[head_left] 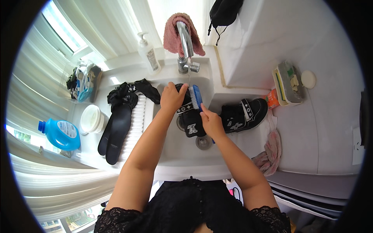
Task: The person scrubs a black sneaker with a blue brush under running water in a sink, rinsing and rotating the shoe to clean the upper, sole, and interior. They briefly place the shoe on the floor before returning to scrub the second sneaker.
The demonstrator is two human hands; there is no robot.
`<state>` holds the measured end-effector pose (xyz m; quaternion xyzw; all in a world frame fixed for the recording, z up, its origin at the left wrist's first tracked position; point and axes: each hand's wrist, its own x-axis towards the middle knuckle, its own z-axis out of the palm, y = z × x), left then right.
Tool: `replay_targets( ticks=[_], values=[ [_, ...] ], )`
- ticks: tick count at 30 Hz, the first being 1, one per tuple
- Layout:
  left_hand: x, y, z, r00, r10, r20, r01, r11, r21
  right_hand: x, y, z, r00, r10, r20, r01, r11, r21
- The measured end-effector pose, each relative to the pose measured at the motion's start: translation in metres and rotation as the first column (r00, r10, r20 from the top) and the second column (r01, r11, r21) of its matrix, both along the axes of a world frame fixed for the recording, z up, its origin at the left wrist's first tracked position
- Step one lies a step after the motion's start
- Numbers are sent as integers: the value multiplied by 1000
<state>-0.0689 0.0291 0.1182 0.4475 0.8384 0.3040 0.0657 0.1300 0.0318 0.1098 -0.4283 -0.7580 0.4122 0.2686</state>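
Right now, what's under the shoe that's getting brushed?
Around the shoe, you can see the white sink, and part of a metal ring peeks out on its left. The shoe covers whatever is right beneath it, so I can't tell what's there.

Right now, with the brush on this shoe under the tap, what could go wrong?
Under the thin stream from the tap, the black shoe could turn slippery and slide from your left hand. Your right hand, holding the blue brush, might bump the second shoe close beside it. The pink cloth draped on the tap could slip down and get soaked.
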Motion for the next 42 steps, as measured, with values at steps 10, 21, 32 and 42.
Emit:
replay_targets(
  ticks=[10,21,32,42],
  values=[
    [-5,23,-9,989,-99,115,95,995,39,7,18,15,999,-7,41,7,1000,0],
    [-20,0,-23,964,-51,260,25,995,101,-17,-17,48,993,68,98,-67,998,-18],
    [-8,-15,-12,987,-12,163,-8,993,119,-3,-25,28,989,28,145,-23,999,-33],
    [-18,-13,-12,983,19,184,-22,1000,17,5,-44,29,974,117,191,-124,992,26]
  ],
)
